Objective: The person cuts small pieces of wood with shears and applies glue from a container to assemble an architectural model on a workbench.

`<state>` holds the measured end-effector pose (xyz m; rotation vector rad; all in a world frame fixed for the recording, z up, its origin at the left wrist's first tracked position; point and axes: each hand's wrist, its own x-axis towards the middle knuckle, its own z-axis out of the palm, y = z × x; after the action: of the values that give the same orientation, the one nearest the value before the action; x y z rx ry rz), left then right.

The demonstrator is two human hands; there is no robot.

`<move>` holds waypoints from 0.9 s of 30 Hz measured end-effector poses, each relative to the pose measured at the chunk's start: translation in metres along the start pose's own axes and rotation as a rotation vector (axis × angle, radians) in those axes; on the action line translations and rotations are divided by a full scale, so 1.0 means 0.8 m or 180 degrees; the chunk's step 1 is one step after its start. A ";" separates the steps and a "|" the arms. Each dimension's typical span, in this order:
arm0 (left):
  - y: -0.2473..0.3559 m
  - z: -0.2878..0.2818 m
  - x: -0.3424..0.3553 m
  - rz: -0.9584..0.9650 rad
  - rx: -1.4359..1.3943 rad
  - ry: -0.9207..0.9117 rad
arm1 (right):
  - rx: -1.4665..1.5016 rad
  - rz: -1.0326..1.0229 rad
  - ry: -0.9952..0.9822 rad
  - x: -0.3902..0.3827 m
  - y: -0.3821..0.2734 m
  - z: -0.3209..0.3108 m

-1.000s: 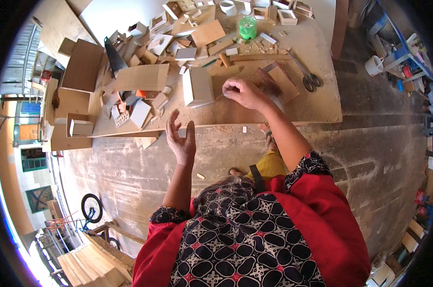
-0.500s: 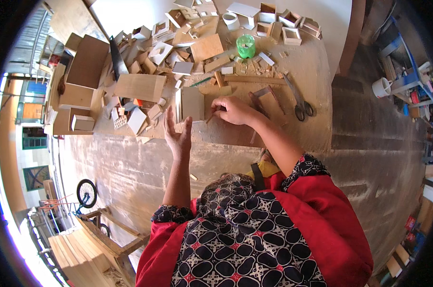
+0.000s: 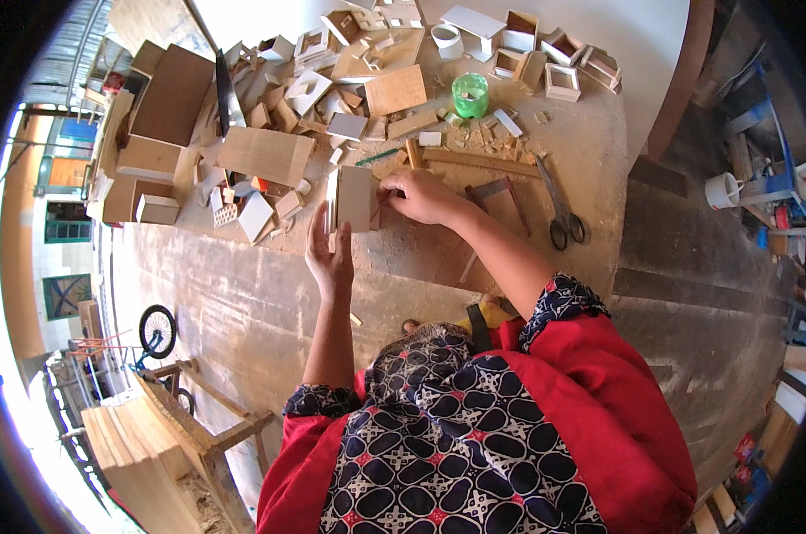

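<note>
A small pale wooden box [image 3: 358,198] stands near the table's front edge between my hands. My left hand [image 3: 330,258] is at its lower left corner, fingers stretched up along the side and thumb apart in front; it seems to touch the box. My right hand [image 3: 421,196] is at the box's right edge, fingertips pinched together on a thin wooden strip, which they mostly hide. To the right of this hand lie a dark wooden frame piece [image 3: 514,206] and black-handled scissors [image 3: 559,209].
Offcuts and small wooden boxes [image 3: 563,82] crowd the back of the table. A green plastic cup [image 3: 470,95] stands among shavings. Behind the box lie a hammer [image 3: 413,153] and a long wooden strip [image 3: 492,162]. Large brown boxes [image 3: 173,93] are stacked at left; a saw blade [image 3: 228,93] leans nearby.
My right hand has moved left with the wooden strip, up to the box's right edge. My left hand has come in against the box's left side. The view has shifted slightly.
</note>
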<state>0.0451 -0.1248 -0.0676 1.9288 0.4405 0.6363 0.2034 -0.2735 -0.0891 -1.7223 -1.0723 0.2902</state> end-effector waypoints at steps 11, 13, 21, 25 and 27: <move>0.009 0.006 -0.002 -0.0184 -0.0471 0.0172 | 0.0107 -0.0209 -0.0137 0.007 0.016 -0.002; 0.007 0.005 -0.003 -0.0186 -0.0511 0.0187 | 0.0127 -0.0239 -0.0187 0.007 0.015 -0.002; 0.024 -0.003 -0.005 -0.0123 -0.0617 0.0338 | 0.0083 -0.0359 -0.0089 -0.001 0.006 -0.010; 0.015 -0.019 -0.011 -0.0366 -0.0571 0.0470 | 0.0164 -0.0148 -0.0394 -0.009 -0.021 -0.031; 0.009 -0.024 -0.012 -0.0538 -0.0714 0.0401 | 0.0130 0.0027 -0.0358 -0.021 -0.033 -0.035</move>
<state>0.0260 -0.1194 -0.0564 1.6265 0.5797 0.6691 0.1979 -0.3026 -0.0591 -1.6905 -1.1329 0.4157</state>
